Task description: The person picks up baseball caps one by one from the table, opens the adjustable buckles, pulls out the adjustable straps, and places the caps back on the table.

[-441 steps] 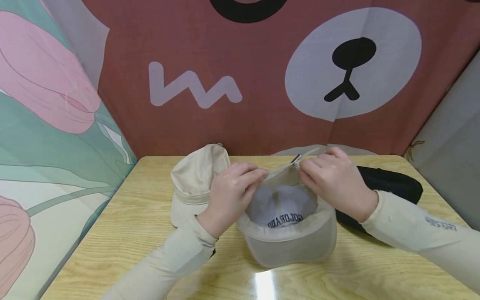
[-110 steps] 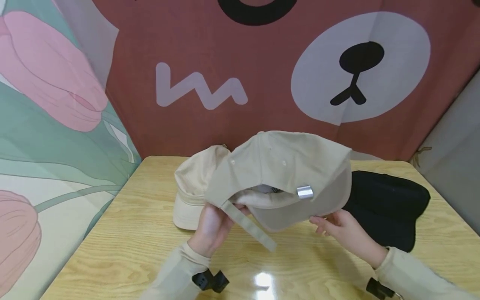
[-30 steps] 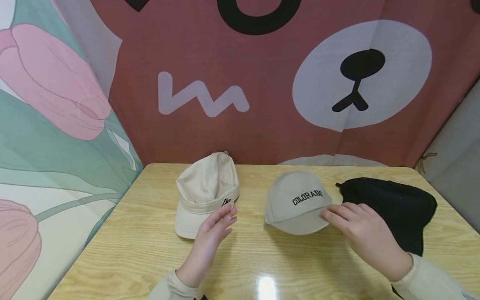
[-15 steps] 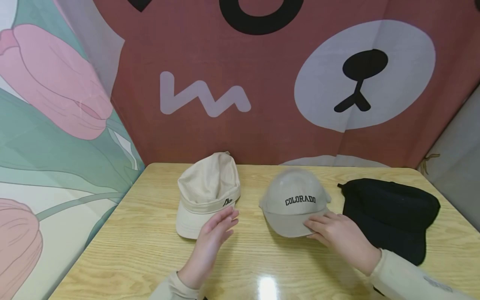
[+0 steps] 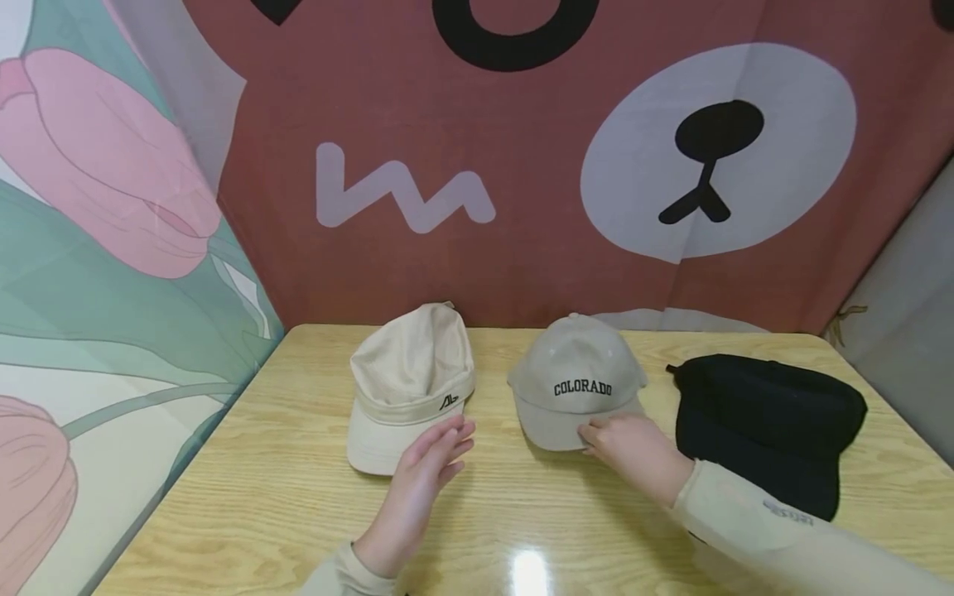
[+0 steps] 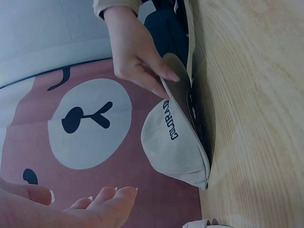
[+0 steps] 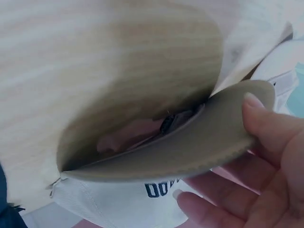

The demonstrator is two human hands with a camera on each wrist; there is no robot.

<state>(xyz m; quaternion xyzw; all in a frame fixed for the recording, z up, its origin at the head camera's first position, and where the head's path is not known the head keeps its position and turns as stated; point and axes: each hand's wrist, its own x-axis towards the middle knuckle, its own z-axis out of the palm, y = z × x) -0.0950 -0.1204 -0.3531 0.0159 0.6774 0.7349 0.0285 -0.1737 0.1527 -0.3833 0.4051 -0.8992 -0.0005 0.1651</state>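
Note:
A grey-beige baseball cap (image 5: 577,360) lettered COLORADO stands right of the table's middle, its brim toward me. My right hand (image 5: 633,451) pinches that brim (image 7: 190,152), thumb underneath and fingers on top, as the right wrist view shows. The brim's front is tilted up off the table in the left wrist view. My left hand (image 5: 421,488) hovers with fingers extended, holding nothing. It is nearest to a cream cap (image 5: 410,372) with a small dark logo, and overlaps that cap's brim edge in the head view.
A black cap (image 5: 768,422) lies at the right, partly behind my right sleeve (image 5: 775,521). The wooden table (image 5: 246,463) ends at a printed cloth backdrop (image 5: 402,273) behind the caps.
Earlier both hands worked at the cap's back strap, then turned the cap over. Over the last second my right hand moved it left and back, turning its lettering toward me. The left hand stayed put.

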